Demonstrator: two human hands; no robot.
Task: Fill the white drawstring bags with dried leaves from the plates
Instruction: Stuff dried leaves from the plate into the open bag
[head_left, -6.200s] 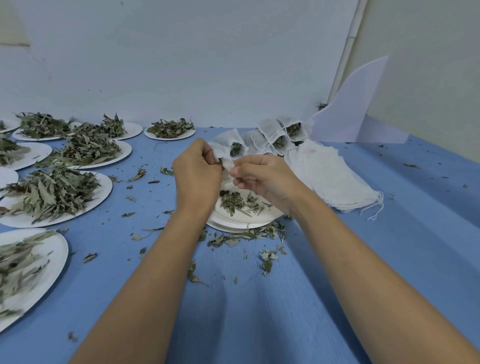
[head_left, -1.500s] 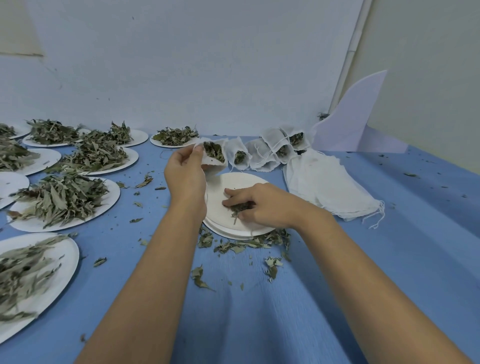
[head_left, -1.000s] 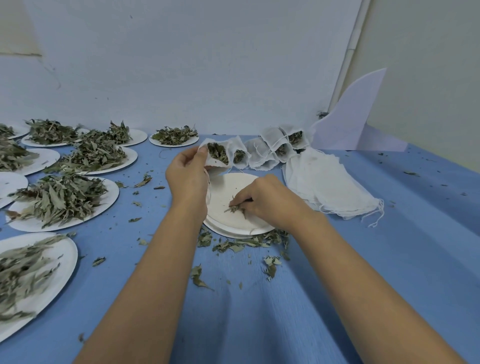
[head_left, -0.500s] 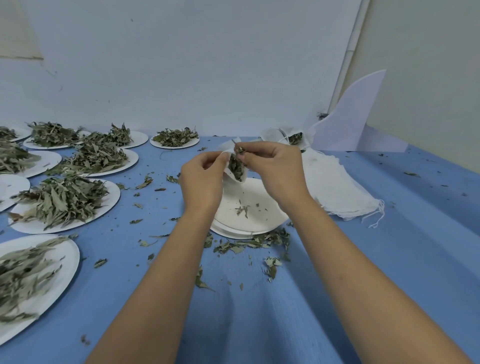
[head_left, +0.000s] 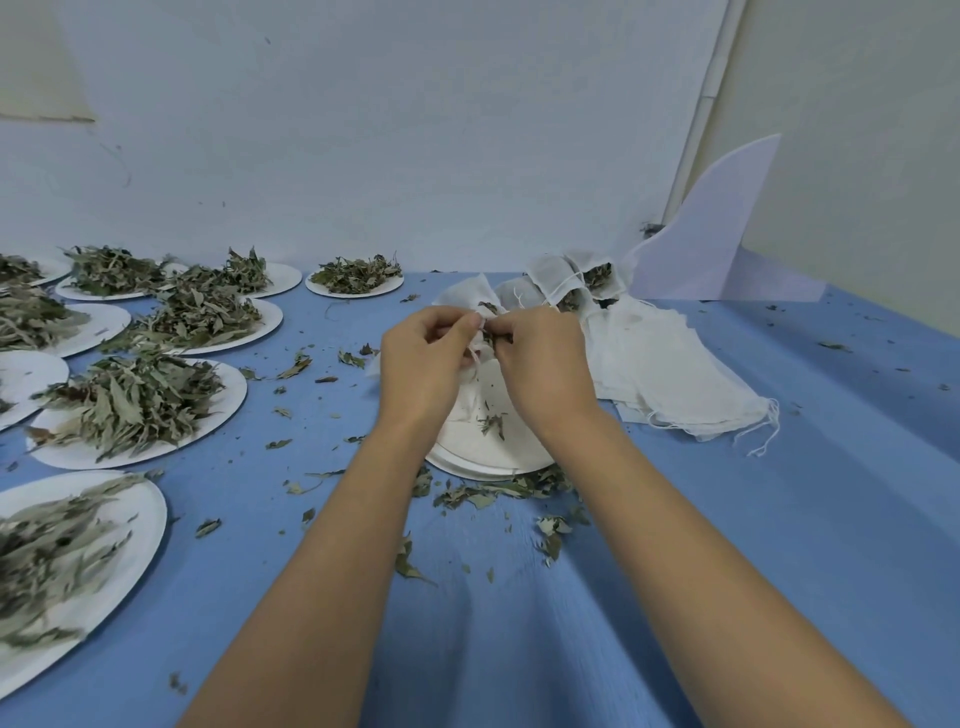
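Note:
My left hand (head_left: 423, 364) and my right hand (head_left: 540, 364) meet above a nearly bare white plate (head_left: 470, 452) and pinch the mouth of a small white drawstring bag (head_left: 485, 338) with dried leaves showing inside. The bag is mostly hidden between my fingers. A few leaf bits (head_left: 492, 422) lie on the plate. Behind my hands stand several filled bags (head_left: 582, 283) with open tops. A flat pile of unfilled white bags (head_left: 670, 369) lies to the right.
Several white plates heaped with dried leaves (head_left: 132, 402) cover the left of the blue table (head_left: 779, 545). Loose leaf scraps (head_left: 498, 491) lie around the near plate. A white curved board (head_left: 701, 244) leans at the back right by the wall.
My right hand picked leaves off the plate and brought them up to the bag held by my left hand. Now both hands pinch the bag's mouth, slightly lower over the plate.

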